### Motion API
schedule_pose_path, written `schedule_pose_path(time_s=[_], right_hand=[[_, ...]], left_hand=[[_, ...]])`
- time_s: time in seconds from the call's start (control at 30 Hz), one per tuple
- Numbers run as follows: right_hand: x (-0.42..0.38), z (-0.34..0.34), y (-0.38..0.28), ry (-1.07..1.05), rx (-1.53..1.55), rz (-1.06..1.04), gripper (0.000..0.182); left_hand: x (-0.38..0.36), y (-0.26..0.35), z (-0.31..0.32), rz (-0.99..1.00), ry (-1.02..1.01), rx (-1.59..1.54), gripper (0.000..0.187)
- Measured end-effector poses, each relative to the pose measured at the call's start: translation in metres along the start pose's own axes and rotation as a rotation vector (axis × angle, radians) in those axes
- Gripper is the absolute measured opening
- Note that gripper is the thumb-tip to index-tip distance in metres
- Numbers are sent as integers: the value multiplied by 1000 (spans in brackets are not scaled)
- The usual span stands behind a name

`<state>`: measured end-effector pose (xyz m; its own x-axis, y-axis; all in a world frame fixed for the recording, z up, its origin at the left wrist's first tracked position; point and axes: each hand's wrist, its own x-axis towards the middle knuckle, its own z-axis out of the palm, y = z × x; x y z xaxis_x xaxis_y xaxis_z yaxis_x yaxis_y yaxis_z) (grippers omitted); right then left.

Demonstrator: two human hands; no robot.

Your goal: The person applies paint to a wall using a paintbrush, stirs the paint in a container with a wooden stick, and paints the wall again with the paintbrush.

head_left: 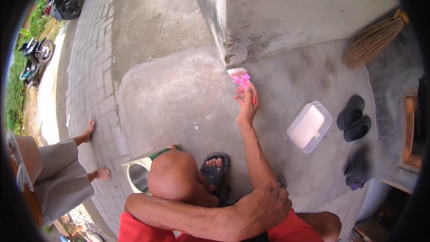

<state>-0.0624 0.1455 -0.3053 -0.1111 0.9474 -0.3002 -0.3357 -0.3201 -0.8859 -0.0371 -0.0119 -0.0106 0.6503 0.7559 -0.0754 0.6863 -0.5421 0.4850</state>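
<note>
My right hand [247, 101] is closed on the pink handle of a paintbrush [241, 77]. White paint coats its bristles, which lie close to the floor at the foot of a wall corner [225, 56]. My left hand [264, 206] lies bent across my lap against my right arm, fingers curled in and their undersides hidden. A clear plastic tub [328, 125] holding white paint [309, 127] sits on the concrete floor, to the right of my right hand.
A broom [374, 42] leans at the upper right. Black clogs [351, 117] stand beyond the tub. A metal-framed object [135, 175] is beside my knee. Another person [67, 175] stands barefoot on the left paving. Motorcycles [65, 2] are parked farther off.
</note>
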Motion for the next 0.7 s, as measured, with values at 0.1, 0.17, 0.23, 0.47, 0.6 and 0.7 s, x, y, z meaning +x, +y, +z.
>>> schedule_pose_path(time_s=[0.1,0.17,0.23,0.47,0.6,0.7], right_hand=[[5,5,5,-6,-6,-12,44],[8,10,6,-14,-9,-11,45],[10,18,0,0,28,20,46],[-21,5,-55,-115,164,-116,43],[-45,-19,-69,-55,180,-110,39],[-54,-29,-67,-13,188,-70,36]], left_hand=[[0,2,7,-6,18,11,16],[2,5,17,-10,29,28,19],[3,3,12,-7,11,16,21],[2,-7,1,20,17,-39,19],[6,-2,6,43,47,36,21],[13,4,11,53,2,38,21]])
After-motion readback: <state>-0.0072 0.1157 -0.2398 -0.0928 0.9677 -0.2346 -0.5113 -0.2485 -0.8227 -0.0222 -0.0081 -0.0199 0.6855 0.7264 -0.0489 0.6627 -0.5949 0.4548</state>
